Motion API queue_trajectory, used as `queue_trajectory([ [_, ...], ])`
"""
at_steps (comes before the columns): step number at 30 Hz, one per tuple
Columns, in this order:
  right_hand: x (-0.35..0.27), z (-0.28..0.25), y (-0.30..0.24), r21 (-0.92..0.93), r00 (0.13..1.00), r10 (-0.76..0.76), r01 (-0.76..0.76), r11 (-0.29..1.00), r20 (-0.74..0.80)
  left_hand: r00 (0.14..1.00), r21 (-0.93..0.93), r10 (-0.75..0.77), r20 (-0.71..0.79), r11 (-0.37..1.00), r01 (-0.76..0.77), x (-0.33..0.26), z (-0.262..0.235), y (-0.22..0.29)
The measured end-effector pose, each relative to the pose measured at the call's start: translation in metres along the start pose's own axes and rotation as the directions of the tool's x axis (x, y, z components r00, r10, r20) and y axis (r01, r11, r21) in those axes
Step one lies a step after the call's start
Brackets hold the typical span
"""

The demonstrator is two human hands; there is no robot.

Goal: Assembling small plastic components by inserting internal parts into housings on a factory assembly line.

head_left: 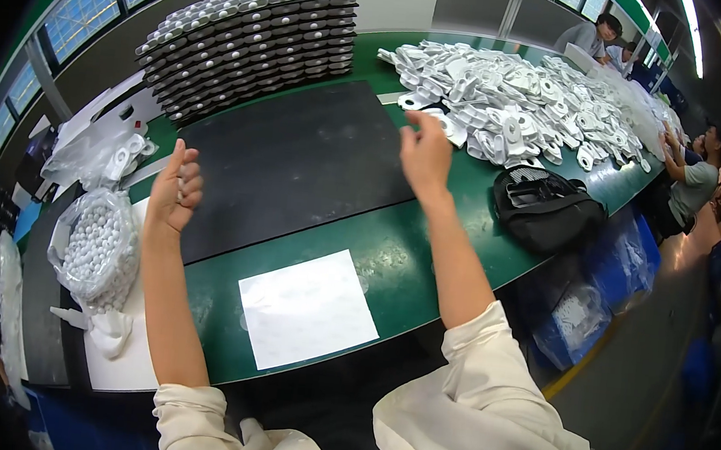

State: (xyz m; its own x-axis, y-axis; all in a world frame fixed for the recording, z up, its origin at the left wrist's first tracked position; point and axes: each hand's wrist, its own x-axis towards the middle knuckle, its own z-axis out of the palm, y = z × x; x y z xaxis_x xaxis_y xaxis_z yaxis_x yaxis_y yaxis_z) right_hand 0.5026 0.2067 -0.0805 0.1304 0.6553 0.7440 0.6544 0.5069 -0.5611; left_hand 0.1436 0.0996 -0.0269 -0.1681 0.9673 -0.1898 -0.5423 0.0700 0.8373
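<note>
While the right hand (425, 155) reaches out across the green tabletop (392, 253) toward the heap of white moulded plastic parts (525, 102), its fingers are loosely pinched at the near edge of that heap, and whether a part is already caught between them cannot be told; the left hand (173, 193) is raised over the left side of the tabletop, fingers curled in on what looks like a small white piece, though the grip is too small to read with certainty; the step in hand appears to be the fetching of one part from the heap, and the next move would seem to call for a clean pinch on a single piece without dragging its neighbours; a black mat (297, 164) lies between the two hands, with a white sheet (306, 306) just in front of it; stacked grey trays (252, 40) stand at the far left, a clear bag of small white pieces (99, 249) sits left of the left hand, and a black bag (546, 209) rests at the right edge; the room is a workshop with windows (97, 5) along the left wall, and other people (693, 173) sit at the far end of the tabletop.
</note>
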Motion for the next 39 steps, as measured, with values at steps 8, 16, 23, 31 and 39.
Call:
queue_trajectory([
  [8,0.014,-0.026,0.086,-0.528,0.981,0.143,-0.054,0.847,0.129,0.907,-0.187,-0.370,0.202,0.894,0.407,-0.059,0.044,-0.061],
  [16,0.017,-0.030,0.064,-0.112,0.968,0.184,-0.204,0.972,-0.169,0.937,-0.171,-0.259,0.234,0.938,0.302,-0.077,0.052,-0.096],
  [23,-0.009,-0.016,-0.013,0.686,0.810,0.336,-0.586,0.431,0.481,0.959,-0.138,-0.157,0.234,0.971,0.193,-0.075,0.051,-0.104],
  [31,-0.050,-0.001,-0.084,0.452,0.595,0.104,-0.702,0.551,0.797,0.985,-0.127,-0.074,0.153,0.987,0.094,-0.069,0.044,-0.106],
  [39,-0.083,-0.015,-0.106,0.545,0.675,0.031,-0.621,0.564,0.737,0.987,-0.217,-0.071,0.142,0.971,0.101,-0.065,0.039,-0.107],
])
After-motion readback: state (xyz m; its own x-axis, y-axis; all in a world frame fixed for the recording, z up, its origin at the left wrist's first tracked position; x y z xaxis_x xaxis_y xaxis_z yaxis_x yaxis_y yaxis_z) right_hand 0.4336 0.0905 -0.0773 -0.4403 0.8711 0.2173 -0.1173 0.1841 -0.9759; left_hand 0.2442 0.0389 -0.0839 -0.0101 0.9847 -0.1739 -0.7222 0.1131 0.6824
